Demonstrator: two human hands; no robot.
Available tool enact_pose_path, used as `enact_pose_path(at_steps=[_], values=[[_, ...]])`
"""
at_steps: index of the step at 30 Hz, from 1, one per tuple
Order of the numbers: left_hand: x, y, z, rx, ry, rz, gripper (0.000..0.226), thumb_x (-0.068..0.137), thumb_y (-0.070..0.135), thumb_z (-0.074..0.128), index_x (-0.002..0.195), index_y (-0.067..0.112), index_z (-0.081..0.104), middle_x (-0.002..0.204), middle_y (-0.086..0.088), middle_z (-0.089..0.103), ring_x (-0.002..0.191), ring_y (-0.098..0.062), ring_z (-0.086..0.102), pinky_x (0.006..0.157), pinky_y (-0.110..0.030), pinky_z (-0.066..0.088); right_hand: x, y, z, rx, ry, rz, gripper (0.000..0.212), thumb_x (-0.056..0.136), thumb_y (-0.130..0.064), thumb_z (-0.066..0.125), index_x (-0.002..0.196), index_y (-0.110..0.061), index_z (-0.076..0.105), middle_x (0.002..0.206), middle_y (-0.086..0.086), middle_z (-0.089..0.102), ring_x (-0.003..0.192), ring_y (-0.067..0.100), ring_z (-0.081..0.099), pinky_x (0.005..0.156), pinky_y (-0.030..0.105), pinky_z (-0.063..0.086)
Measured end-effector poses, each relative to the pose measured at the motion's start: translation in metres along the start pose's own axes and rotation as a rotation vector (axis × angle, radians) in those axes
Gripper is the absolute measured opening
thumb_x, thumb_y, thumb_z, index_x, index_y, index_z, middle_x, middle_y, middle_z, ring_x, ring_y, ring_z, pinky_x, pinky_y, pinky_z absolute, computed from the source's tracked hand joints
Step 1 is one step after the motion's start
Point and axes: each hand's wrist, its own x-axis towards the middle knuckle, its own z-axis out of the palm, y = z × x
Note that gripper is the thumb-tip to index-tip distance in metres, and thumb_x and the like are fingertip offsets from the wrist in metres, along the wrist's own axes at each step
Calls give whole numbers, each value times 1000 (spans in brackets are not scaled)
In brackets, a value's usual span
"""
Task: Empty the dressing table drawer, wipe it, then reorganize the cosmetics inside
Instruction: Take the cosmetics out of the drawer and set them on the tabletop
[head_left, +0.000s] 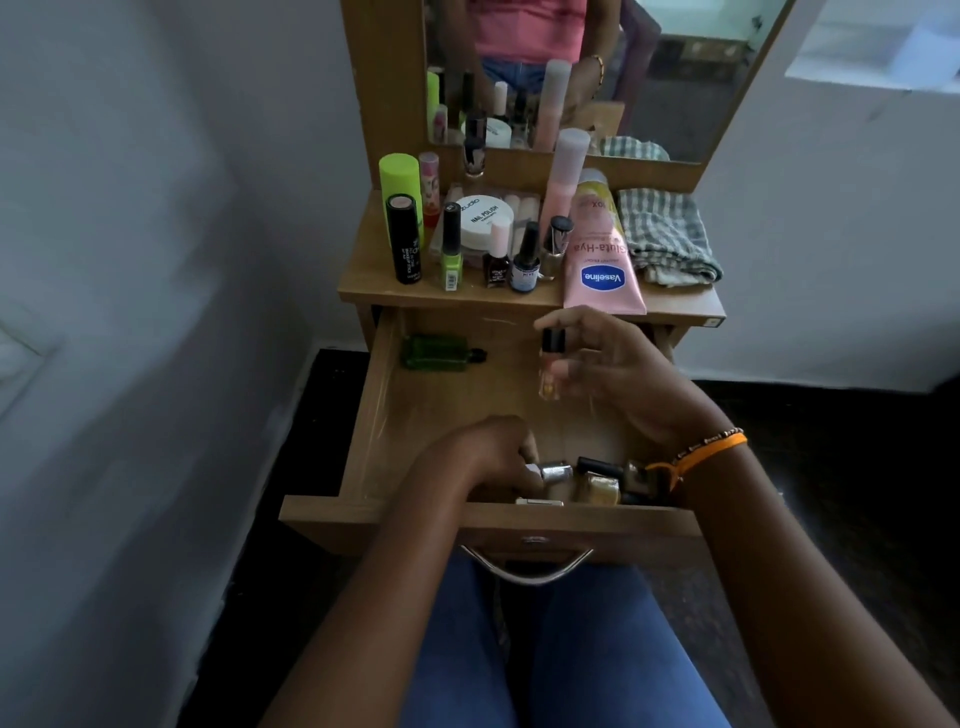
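The wooden drawer (395, 415) stands pulled out toward me. My right hand (618, 369) hovers over its middle, shut on a small clear bottle with a black cap (551, 364). Low at the drawer's front, my left hand (488, 457) grips a silver-capped bottle (556, 472). Beside it lie a black-capped bottle (597, 464) and a gold-coloured bottle (602, 488). A green bottle (436, 352) lies on its side at the drawer's back left.
The tabletop (685, 301) holds several cosmetics: a Vaseline tube (602, 260), nail polish bottles (524, 260), a white jar (483, 218), a green-capped tube (400, 182) and a folded checked cloth (665, 234). A mirror (675, 78) rises behind. The drawer handle (524, 566) is above my knees.
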Motion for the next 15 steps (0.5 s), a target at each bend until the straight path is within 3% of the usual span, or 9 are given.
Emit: enact_pose_path(at_steps=[5, 10, 13, 15], values=[[-2, 0, -2, -91, 114, 98, 24, 79, 19, 66, 102, 17, 64, 99, 5, 55, 91, -12, 55, 79, -29, 47, 3, -27, -6, 123, -2, -51, 27, 86, 5, 52, 109, -9, 54, 104, 14, 56, 95, 25, 63, 82, 35, 57], [-5, -2, -3, -204, 270, 181, 18, 77, 15, 66, 94, 17, 67, 91, 3, 66, 79, -9, 59, 70, -25, 47, 11, -51, -11, 72, 52, -110, 31, 92, 2, 46, 119, -10, 55, 100, 17, 53, 85, 20, 63, 77, 33, 57], [-7, -2, -3, -223, 326, 244, 15, 77, 14, 66, 92, 16, 69, 88, 4, 67, 77, -7, 59, 68, -22, 47, 21, -66, -11, -101, 145, -146, 31, 92, 2, 48, 109, -20, 60, 99, 12, 56, 78, 11, 64, 69, 23, 57], [-6, -2, -4, -237, 376, 278, 14, 77, 14, 67, 91, 16, 68, 89, 6, 64, 77, -5, 57, 68, -20, 45, 34, -77, -13, -274, 237, -199, 29, 89, 2, 53, 104, -23, 56, 97, 7, 59, 80, 11, 66, 65, 24, 58]])
